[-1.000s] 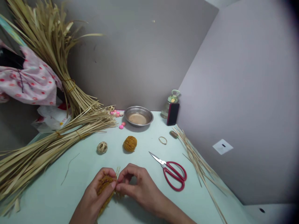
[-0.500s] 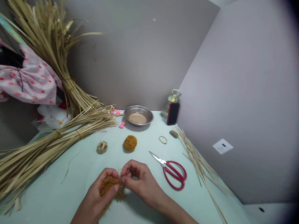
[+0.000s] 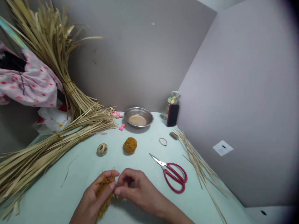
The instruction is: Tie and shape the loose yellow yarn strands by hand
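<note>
My left hand (image 3: 97,194) is closed around a loose bundle of mustard-brown yarn (image 3: 102,189), its frayed strands sticking out above and below the thumb. Just to the right, my right hand (image 3: 133,189) is curled in a pinch beside the bundle's edge. Whatever lies between those fingertips is too small to make out. Beyond the hands sits a wound ball of the same yarn (image 3: 130,145). A small woven openwork ball (image 3: 102,149) lies to its left. Red-handled scissors (image 3: 171,172) rest slightly open to the right, blades toward the back left.
A metal bowl (image 3: 138,117) with liquid stands at the back, near pink pebble-like pieces (image 3: 116,114). A bottle (image 3: 172,99) and phone (image 3: 173,115) are by the wall. Straw bundles (image 3: 70,133) cover the left; loose strips (image 3: 196,158), a thin ring (image 3: 163,142) and a spool (image 3: 173,135) lie right.
Both hands have shifted slightly left and down. The left hand has turned the yarn bundle more upright, and the right fingertips have moved a little away from the left thumb.
</note>
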Available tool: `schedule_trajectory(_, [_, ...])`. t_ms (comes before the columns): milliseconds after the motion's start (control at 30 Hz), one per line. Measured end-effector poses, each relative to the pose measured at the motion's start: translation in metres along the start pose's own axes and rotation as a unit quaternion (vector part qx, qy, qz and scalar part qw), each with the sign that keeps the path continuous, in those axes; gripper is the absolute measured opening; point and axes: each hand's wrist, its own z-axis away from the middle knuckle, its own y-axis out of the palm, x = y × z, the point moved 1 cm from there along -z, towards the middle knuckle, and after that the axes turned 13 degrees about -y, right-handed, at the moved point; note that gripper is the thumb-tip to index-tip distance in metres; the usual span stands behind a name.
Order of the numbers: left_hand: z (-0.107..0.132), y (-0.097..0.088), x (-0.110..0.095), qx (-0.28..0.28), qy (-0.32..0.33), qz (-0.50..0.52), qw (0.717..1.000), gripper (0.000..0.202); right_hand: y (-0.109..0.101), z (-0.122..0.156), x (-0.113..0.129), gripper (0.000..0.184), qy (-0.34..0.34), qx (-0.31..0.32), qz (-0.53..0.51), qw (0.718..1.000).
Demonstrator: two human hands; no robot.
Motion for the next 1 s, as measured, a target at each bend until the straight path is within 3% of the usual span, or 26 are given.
schedule_trajectory(133, [-0.004, -0.001, -0.003, 0.007, 0.018, -0.006, 1.000, 0.037, 0.007, -0.002, -0.004, 0.015, 0.005, -0.004, -0.029, 1.000])
schedule_trajectory(267, [-0.003, -0.001, -0.006, 0.023, 0.002, 0.004, 1.000, 0.041, 0.011, -0.005, -0.013, 0.037, 0.015, -0.022, -0.114, 0.993])
schedule_trajectory(367, [-0.001, -0.001, -0.005, -0.004, -0.006, 0.000, 1.000, 0.042, 0.012, -0.006, -0.017, 0.046, 0.030, -0.025, -0.157, 0.987])
schedule_trajectory(533, [-0.005, -0.007, -0.007, -0.039, -0.011, -0.037, 0.999, 0.041, 0.011, -0.006, -0.013, 0.045, 0.021, -0.035, -0.135, 0.990])
schedule_trajectory(700, [-0.011, -0.020, -0.019, -0.090, 0.059, -0.127, 0.986, 0.040, 0.009, -0.007, -0.011, 0.043, 0.014, -0.039, -0.128, 0.991])
schedule_trajectory(833, [-0.010, -0.034, -0.017, -0.160, 0.134, -0.148, 0.967, 0.031, 0.008, -0.006, -0.012, 0.041, 0.014, -0.044, -0.118, 0.992])
schedule_trajectory(1000, [-0.007, -0.029, -0.011, -0.059, 0.240, -0.256, 0.935, 0.008, 0.008, -0.003, -0.009, 0.032, -0.012, -0.047, -0.084, 0.995])
